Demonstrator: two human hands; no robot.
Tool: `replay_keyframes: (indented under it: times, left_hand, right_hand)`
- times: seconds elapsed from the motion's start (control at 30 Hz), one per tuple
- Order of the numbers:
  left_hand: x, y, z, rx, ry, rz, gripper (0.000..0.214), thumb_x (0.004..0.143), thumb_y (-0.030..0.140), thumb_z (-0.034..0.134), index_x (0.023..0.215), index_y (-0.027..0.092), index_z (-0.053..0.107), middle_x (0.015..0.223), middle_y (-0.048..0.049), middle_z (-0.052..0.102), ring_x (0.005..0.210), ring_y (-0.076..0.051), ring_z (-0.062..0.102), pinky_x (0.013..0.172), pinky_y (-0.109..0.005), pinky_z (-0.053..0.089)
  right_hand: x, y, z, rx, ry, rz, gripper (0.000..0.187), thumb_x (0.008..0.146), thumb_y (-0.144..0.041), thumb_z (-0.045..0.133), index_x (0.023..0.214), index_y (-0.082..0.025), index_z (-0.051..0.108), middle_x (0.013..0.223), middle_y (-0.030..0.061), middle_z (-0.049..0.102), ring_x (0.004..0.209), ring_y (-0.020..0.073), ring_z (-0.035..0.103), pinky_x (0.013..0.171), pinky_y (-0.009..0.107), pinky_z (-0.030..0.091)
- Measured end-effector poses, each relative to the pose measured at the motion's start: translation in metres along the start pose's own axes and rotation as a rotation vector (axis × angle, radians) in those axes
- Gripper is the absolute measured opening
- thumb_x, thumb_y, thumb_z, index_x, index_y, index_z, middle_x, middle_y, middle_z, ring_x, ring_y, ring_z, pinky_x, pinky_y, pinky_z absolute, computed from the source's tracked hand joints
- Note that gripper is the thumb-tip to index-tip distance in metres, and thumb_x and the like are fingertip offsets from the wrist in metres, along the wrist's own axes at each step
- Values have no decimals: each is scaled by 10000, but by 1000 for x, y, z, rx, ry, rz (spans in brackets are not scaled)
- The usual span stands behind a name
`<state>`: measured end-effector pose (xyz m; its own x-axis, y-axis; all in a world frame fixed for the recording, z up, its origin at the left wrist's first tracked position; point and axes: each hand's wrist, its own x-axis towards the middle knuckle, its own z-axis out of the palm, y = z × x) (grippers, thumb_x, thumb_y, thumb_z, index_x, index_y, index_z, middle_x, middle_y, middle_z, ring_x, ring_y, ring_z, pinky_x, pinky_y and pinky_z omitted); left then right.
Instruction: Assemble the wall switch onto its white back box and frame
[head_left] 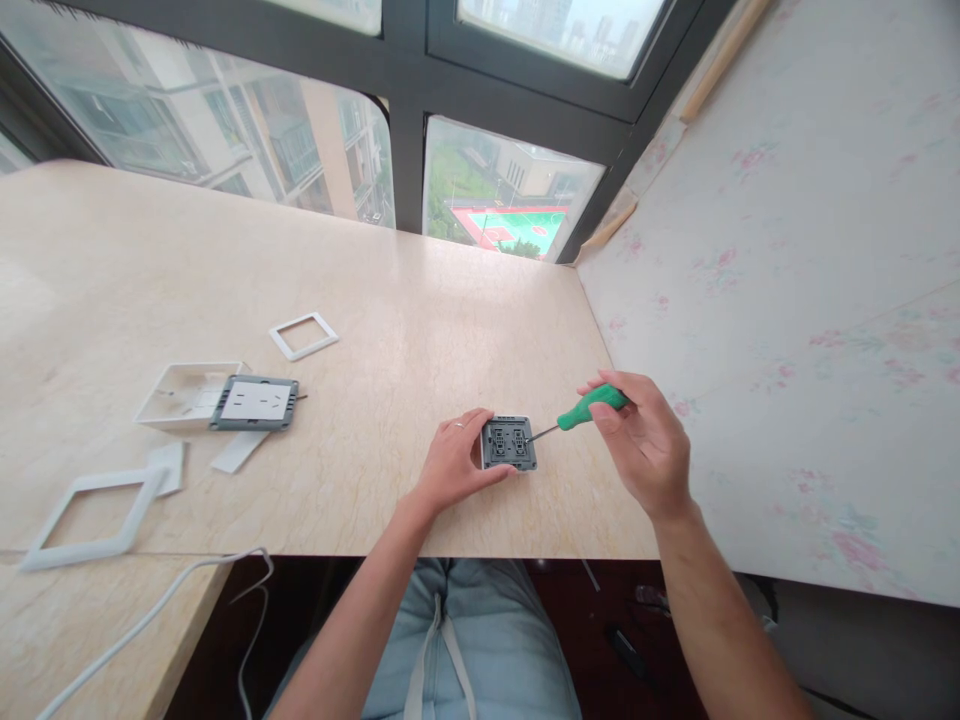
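1. Green plastic forms the slim handle of the screwdriver [592, 407] that we hold in our right hand [643, 440]; thumb and fingers are clamped together on the handle.
2. Our right forearm rises from the lower right and leans inward, with the hand lifted above the counter and the palm turned to the left. The thin metal shaft slants down to the left, its tip at the right part of the grey square switch module's face.
3. That grey square switch module with a white edge [510, 443] sits on the cream, marble-patterned counter [450, 320], near its front edge, between our two hands, slotted face up.
4. Our left hand [454, 460] lies low over the counter, clamped around the module: fingers bend over its far left corner, the thumb stretches along the near side. A ring shows on one finger, and our left forearm slants up to the right from the bottom.
5. Well apart on our left, a grey socket module with a white face [259, 401] leans on an open white plastic box [180, 390]. A small white rectangular frame [282, 345] lies beyond them, a larger white rectangular frame [82, 555] nearer us.
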<state>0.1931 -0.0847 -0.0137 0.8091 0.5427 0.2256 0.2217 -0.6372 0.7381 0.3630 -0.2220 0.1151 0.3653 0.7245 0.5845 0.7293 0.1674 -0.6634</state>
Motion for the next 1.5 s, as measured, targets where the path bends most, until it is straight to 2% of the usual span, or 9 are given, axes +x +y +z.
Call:
replay_keyframes:
  times: [0.2, 0.33, 0.43, 0.57, 0.7, 0.93, 1.07, 1.23, 1.5]
  left_hand:
    - [0, -1, 0, 0, 1, 1, 744, 748, 539, 748, 1368, 254, 453, 1411, -113, 555, 1278, -309, 539, 1071, -465, 377]
    - [0, -1, 1, 0, 0, 0, 745, 747, 540, 747, 1373, 259, 456, 1409, -115, 555, 1280, -314, 539, 1069, -468, 378]
    - [0, -1, 1, -3, -1, 0, 743, 746, 543, 748, 1367, 254, 458, 1409, -118, 556, 1279, -313, 539, 1067, -466, 376]
    - [0, -2, 1, -1, 4, 5, 746, 747, 543, 749, 1364, 247, 455, 1410, -115, 556, 1283, -308, 536, 1066, -461, 379]
    - [0, -2, 1, 7, 5, 9, 745, 747, 549, 745, 1368, 256, 457, 1405, -116, 558, 1281, -318, 536, 1059, -466, 385]
    - [0, -3, 2, 8, 6, 13, 749, 745, 553, 747, 1368, 261, 451, 1408, -113, 557, 1276, -315, 539, 1060, -468, 382]
    - [0, -3, 2, 6, 9, 16, 747, 747, 555, 746, 1362, 250, 449, 1407, -113, 559, 1274, -308, 542, 1059, -460, 381]
    - [0, -3, 2, 6, 7, 15, 744, 747, 553, 744, 1360, 248, 452, 1405, -114, 560, 1274, -311, 541, 1062, -460, 381]
    - [-1, -2, 1, 8, 8, 18, 740, 753, 553, 741, 1361, 247, 449, 1407, -109, 557, 1280, -309, 535, 1066, -461, 381]
  right_hand:
    - [3, 6, -3, -181, 7, -133, 319, 901, -273, 654, 1216, -310, 624, 1049, 66, 617, 949, 227, 657, 763, 396, 592]
    - [3, -6, -3, 40, -64, 58, 330, 1000, -334, 445, 1294, -303, 592, 1337, 80, 570, 1196, 279, 595, 946, 517, 562]
    - [3, -11, -2, 237, -111, 142, 363, 1000, -299, 465, 1353, -310, 547, 1464, 60, 497, 1267, 280, 559, 985, 525, 554]
    - [3, -5, 2, 157, -48, 55, 310, 922, -244, 636, 1226, -305, 629, 1165, 54, 644, 1005, 230, 663, 825, 441, 610]
    - [3, 6, 6, -83, 36, -130, 325, 830, -249, 754, 1132, -297, 644, 1001, 37, 604, 825, 189, 630, 729, 393, 585]
    - [-3, -5, 8, 213, -94, 54, 332, 993, -306, 451, 1317, -300, 525, 1412, 86, 502, 1284, 290, 531, 955, 533, 549]
    - [-5, -6, 8, 227, -43, 71, 321, 947, -212, 568, 1255, -299, 578, 1229, 60, 628, 1077, 245, 652, 863, 475, 598]
    - [-6, 10, 9, -19, 73, -137, 375, 823, -180, 740, 1157, -316, 637, 990, 23, 616, 849, 191, 607, 704, 370, 561]
    - [-6, -3, 5, 298, -58, 89, 349, 977, -314, 476, 1319, -298, 547, 1442, 78, 506, 1305, 287, 508, 1011, 546, 498]
